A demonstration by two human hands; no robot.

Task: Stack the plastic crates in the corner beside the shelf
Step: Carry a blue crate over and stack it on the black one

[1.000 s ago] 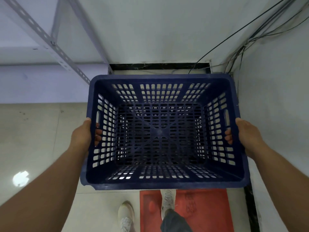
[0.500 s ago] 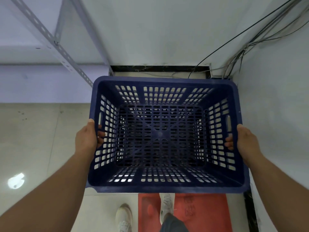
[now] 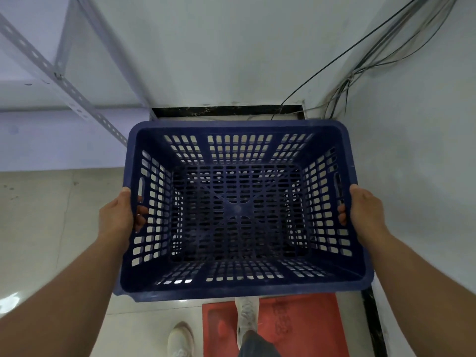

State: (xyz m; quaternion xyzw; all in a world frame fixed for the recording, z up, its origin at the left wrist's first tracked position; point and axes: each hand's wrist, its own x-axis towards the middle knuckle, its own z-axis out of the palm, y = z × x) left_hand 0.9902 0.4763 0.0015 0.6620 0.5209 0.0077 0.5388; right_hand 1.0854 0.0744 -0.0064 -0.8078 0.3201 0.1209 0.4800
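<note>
A dark blue slotted plastic crate (image 3: 239, 210) hangs in the air between both hands, open side up, over the tiled floor (image 3: 46, 228) near the corner of two white walls. The left hand (image 3: 117, 217) clasps the crate's left short wall at its handle slot, fingers curled through to the inside. The right hand (image 3: 363, 211) does the same on the right wall, fingertips showing inside. Each grip is closed on the crate's rim. The metal shelf (image 3: 64, 83) stands to the left, its slotted upright just beside the crate's far left corner. A red mat (image 3: 296, 323) and two white shoes (image 3: 180, 338) lie below; cables (image 3: 342, 91) trail down the corner.
</note>
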